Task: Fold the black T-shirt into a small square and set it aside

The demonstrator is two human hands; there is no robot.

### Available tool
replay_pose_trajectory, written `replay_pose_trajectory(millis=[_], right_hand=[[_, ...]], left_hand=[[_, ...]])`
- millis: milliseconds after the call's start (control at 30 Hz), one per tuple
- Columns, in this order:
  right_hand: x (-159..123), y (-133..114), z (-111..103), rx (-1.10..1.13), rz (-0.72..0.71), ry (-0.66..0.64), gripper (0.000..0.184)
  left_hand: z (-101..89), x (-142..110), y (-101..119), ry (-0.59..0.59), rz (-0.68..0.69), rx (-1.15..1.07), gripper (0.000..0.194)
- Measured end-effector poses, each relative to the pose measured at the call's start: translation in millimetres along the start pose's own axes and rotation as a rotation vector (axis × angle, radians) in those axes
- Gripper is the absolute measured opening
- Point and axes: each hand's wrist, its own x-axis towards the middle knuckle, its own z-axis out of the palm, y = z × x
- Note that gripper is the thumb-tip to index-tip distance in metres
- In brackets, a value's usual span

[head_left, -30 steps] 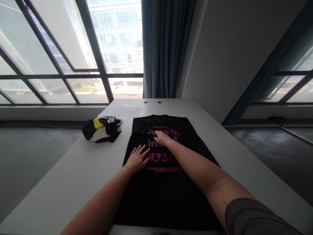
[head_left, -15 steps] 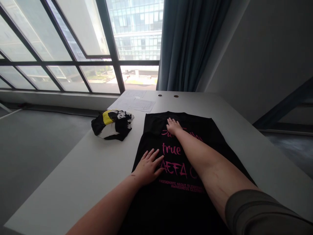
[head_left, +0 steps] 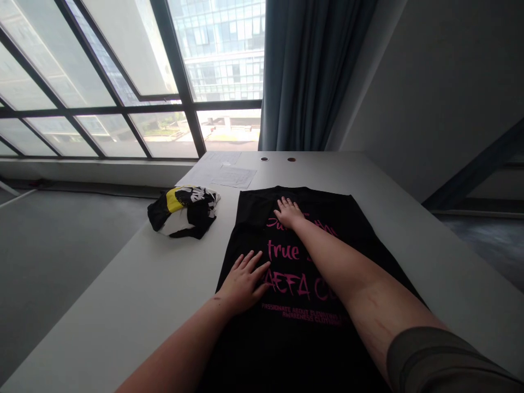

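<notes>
A black T-shirt (head_left: 347, 229) with pink lettering lies spread flat on the white table (head_left: 135, 295), its sides folded in. My left hand (head_left: 244, 283) rests flat on the shirt near its left edge, fingers spread. My right hand (head_left: 289, 212) reaches farther across and lies flat on the shirt's upper part, fingers stretched toward the far edge. Neither hand holds anything. My right forearm covers part of the lettering.
A crumpled black, white and yellow garment (head_left: 184, 211) sits on the table to the left of the shirt. Sheets of paper (head_left: 233, 176) lie at the far end near two cable holes (head_left: 277, 159). Windows and a blue curtain (head_left: 303, 71) stand behind the table.
My right hand has slid from the middle of the lettering up toward the shirt's far edge. My left hand stays flat on the left side. The camera view has shifted left.
</notes>
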Motion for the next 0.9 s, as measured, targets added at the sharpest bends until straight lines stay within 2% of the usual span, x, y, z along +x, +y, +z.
replay_pose_trajectory(millis=[200,333,467,600,667,733,800,900], right_hand=[[-9,1,-2,0.003,0.013,0.006,0.074],[-8,1,-3,0.014,0.015,0.011,0.072],[-9,5,-1,0.02,-0.009,0.068,0.068],[-19,-1,-1,0.019,-0.128,0.32,0.062],[-24,-18,-3,0.035,-0.168,0.446,0.053],[-27,-46,-7,0.054,-0.173,0.485,0.045],[-24,-81,-12,0.061,-0.186,0.427,0.04],[-12,-132,-17,0.059,-0.218,0.195,0.038]], left_hand=[[-0.1,0,1,-0.017,-0.008,0.016,0.062],[-4.2,-13,0,-0.046,-0.047,0.034,0.063],[-9.0,-50,-11,-0.058,-0.057,0.004,0.068],[-8.5,-97,-33,0.068,0.005,-0.025,0.055],[-8.4,-111,-43,0.181,-0.055,-0.036,0.047],[-9.9,-114,-51,0.289,-0.179,-0.037,0.038],[-12.6,-108,-55,0.33,-0.273,-0.037,0.027],[-15.6,-97,-52,0.297,-0.295,-0.05,0.014]])
